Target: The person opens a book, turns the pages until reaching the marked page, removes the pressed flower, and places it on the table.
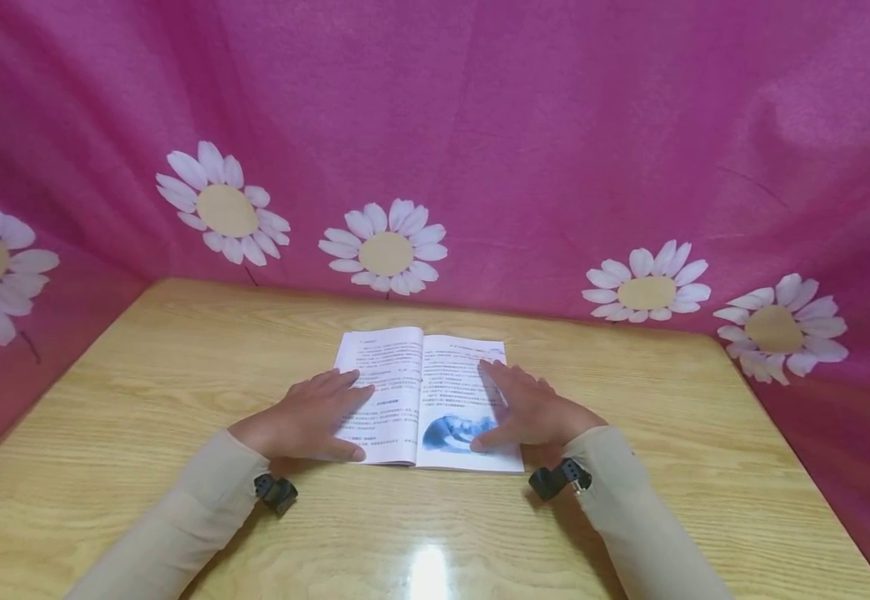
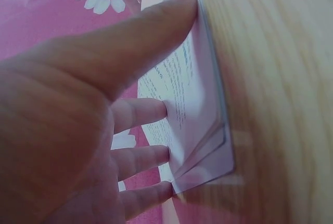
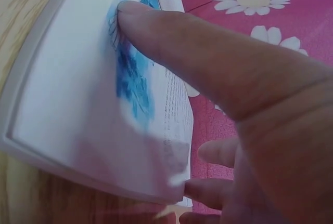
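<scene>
An open book (image 1: 397, 358) lies flat on the wooden table, with printed text on both pages and a blue picture (image 1: 453, 432) low on the right page. My left hand (image 1: 313, 417) rests on the left page near its outer edge, fingers spread. In the left wrist view, the thumb (image 2: 177, 5) lies on the page by the lower edge and the fingertips touch the side. Over the right page's outer edge lies my right hand (image 1: 536, 408), fingers extended. The right wrist view shows its thumb (image 3: 135, 18) on the blue picture. Neither hand curls round the book.
The wooden table (image 1: 180, 367) surrounds the book on all sides. Behind and beside it hangs a pink cloth (image 1: 495, 150) printed with large white daisies. Black wrist bands (image 1: 276, 493) show below both beige sleeves. A bright light reflection falls on the near tabletop.
</scene>
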`<state>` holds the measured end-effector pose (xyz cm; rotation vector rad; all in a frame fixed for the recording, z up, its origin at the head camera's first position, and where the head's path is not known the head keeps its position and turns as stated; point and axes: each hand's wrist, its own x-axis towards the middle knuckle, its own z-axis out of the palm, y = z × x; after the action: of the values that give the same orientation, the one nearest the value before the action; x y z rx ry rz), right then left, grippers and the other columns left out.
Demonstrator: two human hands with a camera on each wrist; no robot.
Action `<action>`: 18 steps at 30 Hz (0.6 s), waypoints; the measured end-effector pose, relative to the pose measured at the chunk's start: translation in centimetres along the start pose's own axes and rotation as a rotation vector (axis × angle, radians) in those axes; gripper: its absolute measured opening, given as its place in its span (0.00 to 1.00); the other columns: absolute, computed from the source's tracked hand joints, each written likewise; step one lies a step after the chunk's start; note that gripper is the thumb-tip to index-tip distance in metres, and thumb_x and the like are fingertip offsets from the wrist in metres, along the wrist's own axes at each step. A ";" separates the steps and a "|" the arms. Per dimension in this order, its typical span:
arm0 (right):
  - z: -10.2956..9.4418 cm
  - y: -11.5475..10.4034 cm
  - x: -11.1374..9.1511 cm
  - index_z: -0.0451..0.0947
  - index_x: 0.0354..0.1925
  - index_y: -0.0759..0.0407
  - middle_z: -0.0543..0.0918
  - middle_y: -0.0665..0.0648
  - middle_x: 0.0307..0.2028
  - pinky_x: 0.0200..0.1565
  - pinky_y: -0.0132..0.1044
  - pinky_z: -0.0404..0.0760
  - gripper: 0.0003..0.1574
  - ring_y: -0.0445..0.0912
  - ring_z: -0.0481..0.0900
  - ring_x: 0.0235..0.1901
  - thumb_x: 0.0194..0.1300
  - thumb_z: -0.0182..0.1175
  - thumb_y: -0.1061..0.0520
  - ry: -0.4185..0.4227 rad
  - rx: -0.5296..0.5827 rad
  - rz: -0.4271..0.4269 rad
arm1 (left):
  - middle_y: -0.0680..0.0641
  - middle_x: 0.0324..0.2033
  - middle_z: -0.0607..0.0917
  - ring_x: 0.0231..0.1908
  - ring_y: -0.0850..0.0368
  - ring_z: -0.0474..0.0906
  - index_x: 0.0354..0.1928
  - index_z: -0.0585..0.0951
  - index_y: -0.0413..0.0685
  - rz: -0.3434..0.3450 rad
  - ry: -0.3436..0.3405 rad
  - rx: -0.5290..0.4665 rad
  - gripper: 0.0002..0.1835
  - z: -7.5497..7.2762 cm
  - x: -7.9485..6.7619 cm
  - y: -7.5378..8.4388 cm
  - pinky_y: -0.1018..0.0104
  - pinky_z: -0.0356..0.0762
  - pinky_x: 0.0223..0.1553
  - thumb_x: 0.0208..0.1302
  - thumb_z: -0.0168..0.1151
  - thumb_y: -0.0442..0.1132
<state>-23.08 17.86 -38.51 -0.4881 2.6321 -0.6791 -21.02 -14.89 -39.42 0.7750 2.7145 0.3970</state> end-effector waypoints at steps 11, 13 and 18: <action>-0.3 -0.4 0.2 0.40 0.77 0.49 0.50 0.54 0.75 0.68 0.63 0.39 0.75 0.54 0.47 0.73 0.44 0.76 0.37 0.020 0.020 -0.057 | 0.38 0.73 0.53 0.72 0.36 0.45 0.74 0.59 0.47 0.001 -0.007 -0.030 0.49 -0.2 -0.4 0.3 0.36 0.46 0.67 0.55 0.68 0.59; -0.5 -0.5 0.0 0.39 0.77 0.50 0.52 0.56 0.74 0.68 0.61 0.45 0.75 0.54 0.53 0.71 0.45 0.77 0.39 0.031 0.058 -0.095 | 0.38 0.73 0.53 0.72 0.36 0.44 0.74 0.59 0.47 -0.001 -0.009 -0.037 0.49 -0.2 -0.5 0.3 0.35 0.45 0.67 0.55 0.68 0.59; -1.2 -1.2 -0.4 0.38 0.77 0.45 0.61 0.57 0.71 0.63 0.58 0.63 0.72 0.54 0.67 0.63 0.49 0.74 0.37 0.082 0.168 -0.140 | 0.38 0.73 0.53 0.72 0.36 0.45 0.74 0.59 0.48 0.005 -0.004 -0.025 0.49 -0.3 -0.4 0.3 0.35 0.45 0.66 0.55 0.68 0.59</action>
<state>-22.96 17.50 -36.80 -0.6107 2.6038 -0.9749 -20.69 -14.91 -39.01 0.7756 2.6987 0.4294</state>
